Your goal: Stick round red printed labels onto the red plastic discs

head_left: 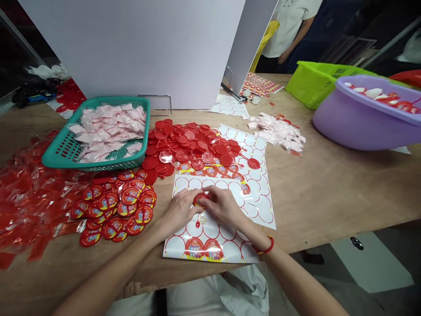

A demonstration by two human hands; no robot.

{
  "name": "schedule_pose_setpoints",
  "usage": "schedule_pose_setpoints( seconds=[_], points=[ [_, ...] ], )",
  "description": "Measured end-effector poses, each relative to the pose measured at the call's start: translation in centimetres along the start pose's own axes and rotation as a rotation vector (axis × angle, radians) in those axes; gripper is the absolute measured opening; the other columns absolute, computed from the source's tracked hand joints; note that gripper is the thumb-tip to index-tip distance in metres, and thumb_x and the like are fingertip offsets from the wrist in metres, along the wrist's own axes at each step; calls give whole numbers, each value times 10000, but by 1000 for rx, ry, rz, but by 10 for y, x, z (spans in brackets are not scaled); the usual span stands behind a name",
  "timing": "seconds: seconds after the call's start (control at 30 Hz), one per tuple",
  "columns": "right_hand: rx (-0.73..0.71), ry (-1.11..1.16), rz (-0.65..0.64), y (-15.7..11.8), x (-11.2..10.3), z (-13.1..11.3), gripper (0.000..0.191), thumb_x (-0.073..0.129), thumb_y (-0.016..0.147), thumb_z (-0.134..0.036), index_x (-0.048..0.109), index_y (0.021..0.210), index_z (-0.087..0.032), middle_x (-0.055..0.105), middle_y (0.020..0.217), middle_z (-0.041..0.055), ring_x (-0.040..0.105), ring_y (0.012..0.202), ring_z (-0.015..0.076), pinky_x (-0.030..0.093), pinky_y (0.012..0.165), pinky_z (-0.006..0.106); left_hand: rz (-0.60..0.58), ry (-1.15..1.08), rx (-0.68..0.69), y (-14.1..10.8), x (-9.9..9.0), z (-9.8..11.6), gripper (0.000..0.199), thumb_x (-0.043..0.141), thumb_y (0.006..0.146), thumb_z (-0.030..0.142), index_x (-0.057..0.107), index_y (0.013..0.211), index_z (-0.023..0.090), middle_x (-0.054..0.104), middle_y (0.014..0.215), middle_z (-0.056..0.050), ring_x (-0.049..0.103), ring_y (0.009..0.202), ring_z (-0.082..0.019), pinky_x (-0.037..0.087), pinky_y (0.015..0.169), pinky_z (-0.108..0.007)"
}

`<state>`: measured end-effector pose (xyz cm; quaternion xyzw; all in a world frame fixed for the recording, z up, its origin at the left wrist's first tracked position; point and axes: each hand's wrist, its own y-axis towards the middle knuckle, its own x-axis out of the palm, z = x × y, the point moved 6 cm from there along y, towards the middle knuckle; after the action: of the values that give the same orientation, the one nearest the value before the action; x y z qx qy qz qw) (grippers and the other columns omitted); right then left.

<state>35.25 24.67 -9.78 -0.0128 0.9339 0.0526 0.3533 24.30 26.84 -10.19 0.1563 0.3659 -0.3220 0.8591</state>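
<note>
A small red disc [201, 200] lies on a white sticker sheet [210, 230] near the table's front edge. My left hand [182, 208] is curled at its left side, with fingers on the disc's rim. From the right, my right hand [225, 206] has its thumb and fingers closed on the same disc. Below the disc a small red tip shows on the sheet. Two printed round stickers [199, 249] remain at the sheet's lower edge. Left of my hands is a pile of red discs with printed stickers [126, 202]. Plain red discs [197, 142] are heaped behind the sheet.
A green basket [95, 166] of pink-white packets stands at the left, beside red plastic wrappers [29, 197]. More packets [278, 131] lie right of centre. A purple tub [362, 118] and a lime basket [309, 83] stand at the right. A person [286, 35] is behind.
</note>
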Motion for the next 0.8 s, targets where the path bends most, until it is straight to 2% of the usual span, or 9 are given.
schedule_pose_setpoints(
  seconds=[0.07, 0.13, 0.2, 0.27, 0.33, 0.5, 0.6, 0.7, 0.8],
  points=[
    [10, 94, 23, 3, -4, -1, 168, 515, 800, -255, 639, 811, -142, 595, 558, 13, 515, 489, 117, 401, 501, 235, 16, -122, -39, 3, -4, 0, 122, 537, 768, 179, 566, 886, 196, 623, 783, -10, 587, 761, -171, 448, 685, -285],
    [32, 257, 43, 4, -8, 0, 246, 467, 828, -321, 641, 795, -151, 603, 581, 17, 514, 485, 111, 405, 495, 234, 44, -355, -160, 5, -7, -5, 66, 539, 751, 187, 554, 815, 185, 578, 644, 25, 562, 586, -129, 439, 563, -240],
    [94, 479, -2, 1, -8, 4, 320, 439, 836, -409, 638, 830, -158, 603, 598, 12, 515, 477, 107, 421, 493, 238, 64, -727, -342, 4, -6, -11, 101, 567, 723, 212, 514, 802, 177, 538, 577, 52, 514, 454, -92, 416, 455, -203],
    [151, 645, -75, -4, -4, 7, 335, 494, 797, -459, 643, 841, -162, 597, 612, 4, 513, 487, 101, 433, 501, 239, 85, -1105, -499, 2, -1, -13, 182, 599, 698, 233, 467, 809, 173, 549, 580, 53, 516, 415, -75, 413, 410, -179],
    [164, 700, -95, -9, -2, 8, 294, 590, 732, -446, 662, 790, -167, 592, 629, 0, 503, 522, 97, 427, 513, 233, 110, -1303, -559, 0, 3, -8, 239, 630, 672, 234, 443, 804, 168, 578, 611, 35, 559, 455, -75, 438, 431, -164],
    [132, 743, 47, -16, -11, 6, 203, 654, 680, -386, 680, 672, -185, 580, 610, -6, 444, 510, 89, 386, 496, 229, 192, -1324, -532, -5, 8, 9, 336, 693, 615, 329, 430, 749, 169, 585, 581, 35, 531, 405, -60, 436, 403, -160],
    [121, 727, 50, -18, -14, 5, 210, 648, 678, -386, 666, 645, -179, 570, 576, -4, 438, 498, 95, 379, 482, 234, 290, -1192, -421, -9, 1, 16, 358, 703, 601, 365, 414, 704, 181, 554, 547, 57, 533, 397, -80, 454, 397, -189],
    [111, 684, 83, -19, -17, 4, 226, 622, 685, -397, 639, 643, -176, 576, 577, 2, 476, 519, 111, 409, 506, 245, 358, -973, -279, -15, -8, 22, 258, 644, 681, 346, 444, 710, 186, 550, 572, 48, 575, 470, -105, 488, 447, -212],
    [80, 626, 128, -19, -19, 0, 214, 599, 688, -389, 612, 656, -178, 589, 615, 12, 517, 570, 129, 437, 542, 255, 365, -831, -204, -23, -9, 28, 149, 545, 773, 323, 484, 755, 187, 579, 645, 22, 606, 557, -115, 510, 518, -220]
  ],
)
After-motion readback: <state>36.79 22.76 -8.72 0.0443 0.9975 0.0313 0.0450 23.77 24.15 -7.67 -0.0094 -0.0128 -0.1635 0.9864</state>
